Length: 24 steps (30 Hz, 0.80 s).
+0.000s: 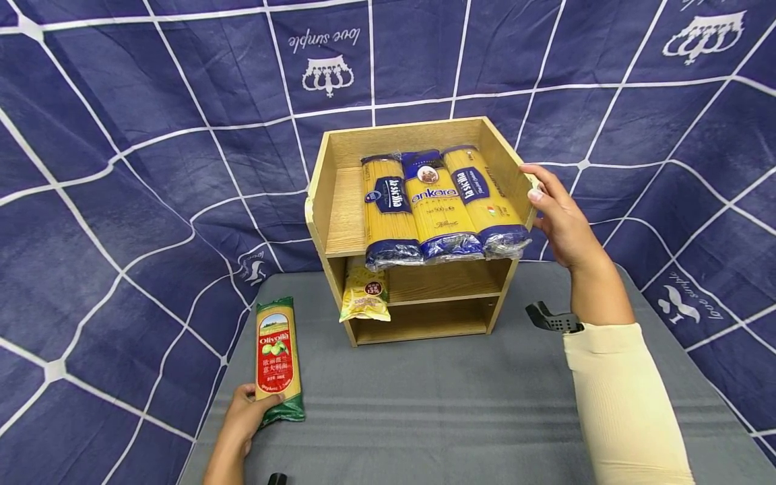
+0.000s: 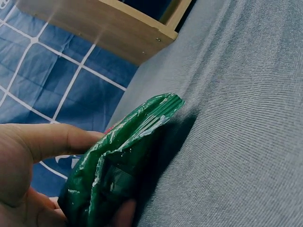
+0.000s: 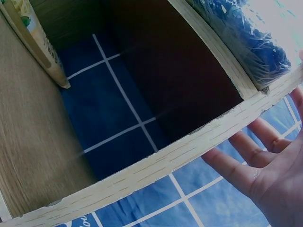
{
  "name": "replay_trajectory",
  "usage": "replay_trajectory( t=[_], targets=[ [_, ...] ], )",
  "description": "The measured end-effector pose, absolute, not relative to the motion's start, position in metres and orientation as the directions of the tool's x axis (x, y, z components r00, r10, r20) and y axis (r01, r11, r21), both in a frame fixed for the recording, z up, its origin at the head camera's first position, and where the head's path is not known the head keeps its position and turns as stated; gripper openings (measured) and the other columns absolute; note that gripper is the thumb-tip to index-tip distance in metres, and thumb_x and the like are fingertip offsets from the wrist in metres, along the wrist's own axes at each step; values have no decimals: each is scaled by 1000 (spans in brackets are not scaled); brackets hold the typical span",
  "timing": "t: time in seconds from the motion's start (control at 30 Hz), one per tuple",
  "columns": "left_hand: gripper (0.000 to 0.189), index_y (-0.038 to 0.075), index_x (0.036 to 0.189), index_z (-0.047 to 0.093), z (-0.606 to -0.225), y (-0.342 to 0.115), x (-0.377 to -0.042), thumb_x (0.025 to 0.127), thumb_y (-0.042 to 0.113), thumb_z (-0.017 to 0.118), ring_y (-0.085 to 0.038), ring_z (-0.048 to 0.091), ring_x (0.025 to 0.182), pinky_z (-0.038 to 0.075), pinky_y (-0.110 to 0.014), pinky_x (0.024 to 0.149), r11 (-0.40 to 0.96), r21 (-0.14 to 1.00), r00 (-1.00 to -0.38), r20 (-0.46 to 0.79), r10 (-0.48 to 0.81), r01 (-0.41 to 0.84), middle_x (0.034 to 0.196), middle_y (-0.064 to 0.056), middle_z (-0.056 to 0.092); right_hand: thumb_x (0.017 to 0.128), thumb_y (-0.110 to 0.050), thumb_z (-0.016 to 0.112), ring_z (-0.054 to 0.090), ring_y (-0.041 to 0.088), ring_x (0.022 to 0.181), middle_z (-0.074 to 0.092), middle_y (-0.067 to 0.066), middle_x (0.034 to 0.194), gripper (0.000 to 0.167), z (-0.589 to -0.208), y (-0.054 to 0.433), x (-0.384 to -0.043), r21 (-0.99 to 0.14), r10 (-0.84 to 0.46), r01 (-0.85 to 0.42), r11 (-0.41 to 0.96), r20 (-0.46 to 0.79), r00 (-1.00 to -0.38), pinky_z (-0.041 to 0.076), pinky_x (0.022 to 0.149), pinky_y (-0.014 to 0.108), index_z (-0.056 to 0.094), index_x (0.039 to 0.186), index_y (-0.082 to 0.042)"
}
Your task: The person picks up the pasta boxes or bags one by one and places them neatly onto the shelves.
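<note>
My left hand (image 1: pixel 244 419) grips the lower end of a pack of Olivoilà spaghetti (image 1: pixel 277 357), thumb on top, at the left of the grey cloth. In the left wrist view the pack's green end (image 2: pixel 137 130) is tilted, with its shadow on the cloth. My right hand (image 1: pixel 565 225) holds the upper right side panel of a small wooden shelf (image 1: pixel 344 212), thumb at the front edge. Its fingers lie along the panel's outer side in the right wrist view. On the shelf's top lie two La Sicilia spaghetti packs (image 1: pixel 391 225) (image 1: pixel 479 192) flanking an Ankara pasta pack (image 1: pixel 440 205).
A yellow snack bag (image 1: pixel 366 293) sits at the left of the middle compartment, sticking out over the front. The bottom compartment (image 1: pixel 424 329) is below it. Blue checked cloth (image 1: pixel 242 87) hangs behind and at both sides. Grey cloth (image 1: pixel 418 404) covers the table.
</note>
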State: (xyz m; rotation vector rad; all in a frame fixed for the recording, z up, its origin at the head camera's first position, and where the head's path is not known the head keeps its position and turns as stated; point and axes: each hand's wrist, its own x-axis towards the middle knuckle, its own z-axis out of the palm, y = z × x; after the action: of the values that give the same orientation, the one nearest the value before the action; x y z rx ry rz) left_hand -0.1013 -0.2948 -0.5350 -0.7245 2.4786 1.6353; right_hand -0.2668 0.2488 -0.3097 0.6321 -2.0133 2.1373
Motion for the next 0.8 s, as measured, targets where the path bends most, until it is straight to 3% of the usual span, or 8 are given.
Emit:
replay_trajectory(
  t=[0.13,0.27,0.43,0.8],
  targets=[
    [67,-17,134,34,-538,-295,-101,92,20,71,-10,58,78,48,-25,67,316,840,-879,-332,-341,-440,98,-13,66,105,-25,45,36,24,135,33,2,154,45,-310,249,-267,-921,-186,-379,-93,390,-902,38,96,38,45,150,-28],
    [64,-14,131,42,-542,-296,-102,93,28,71,-12,58,77,49,-28,65,294,829,-863,-375,-337,-475,95,-11,64,105,-26,45,35,25,136,33,2,155,45,-310,249,-267,-922,-190,-378,-87,388,-902,37,97,38,45,150,-28],
    [45,-9,118,51,-545,-296,-101,93,23,71,-13,61,70,51,-29,61,198,846,-850,-425,-312,-495,82,-1,65,105,-26,45,34,26,137,32,2,155,45,-309,249,-267,-922,-191,-377,-87,387,-902,37,97,38,44,150,-29],
    [42,-5,120,42,-540,-293,-97,96,20,66,-10,62,71,52,-27,65,146,876,-871,-411,-268,-459,85,1,64,105,-25,46,36,24,135,34,1,154,45,-309,249,-267,-923,-187,-374,-92,385,-904,38,97,37,45,150,-29]
  ],
)
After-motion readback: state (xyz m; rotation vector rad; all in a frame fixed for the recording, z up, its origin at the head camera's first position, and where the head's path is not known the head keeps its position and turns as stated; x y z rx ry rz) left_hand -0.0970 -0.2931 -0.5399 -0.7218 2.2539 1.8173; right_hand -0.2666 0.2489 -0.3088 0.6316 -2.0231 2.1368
